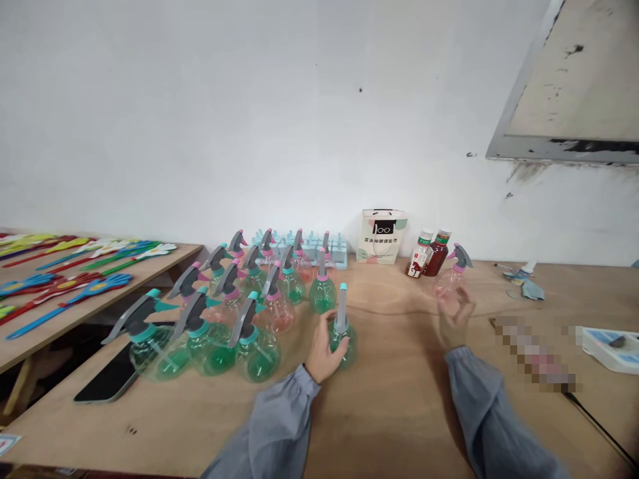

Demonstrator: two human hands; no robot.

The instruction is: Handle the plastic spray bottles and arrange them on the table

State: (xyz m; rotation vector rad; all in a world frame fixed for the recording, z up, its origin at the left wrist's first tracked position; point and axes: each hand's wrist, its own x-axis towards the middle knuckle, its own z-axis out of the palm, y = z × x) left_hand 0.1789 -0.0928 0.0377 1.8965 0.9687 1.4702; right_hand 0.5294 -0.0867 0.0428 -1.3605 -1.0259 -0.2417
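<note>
My left hand (pixel 327 349) is wrapped round a spray bottle (pixel 346 332) with a teal collar, a grey trigger head and green liquid. That bottle stands upright on the wooden table. Farther right, my right hand (pixel 455 319) has its curled fingers around the lower part of a pinkish clear spray bottle (pixel 452 281) with a pink collar and grey head. The fingers and the bottle are slightly blurred. To the left stand several more spray bottles in rows, including a green one (pixel 258 352) at the front and a pink one (pixel 280 309) behind it.
A light-blue tray (pixel 339 255) sits by the wall, with a paper bag (pixel 382 239) and two red sauce bottles (pixel 436 253) to its right. A phone (pixel 107 376) lies front left. Colourful hand-shaped sticks (pixel 70 299) cover the side table. A white device (pixel 614 346) lies right.
</note>
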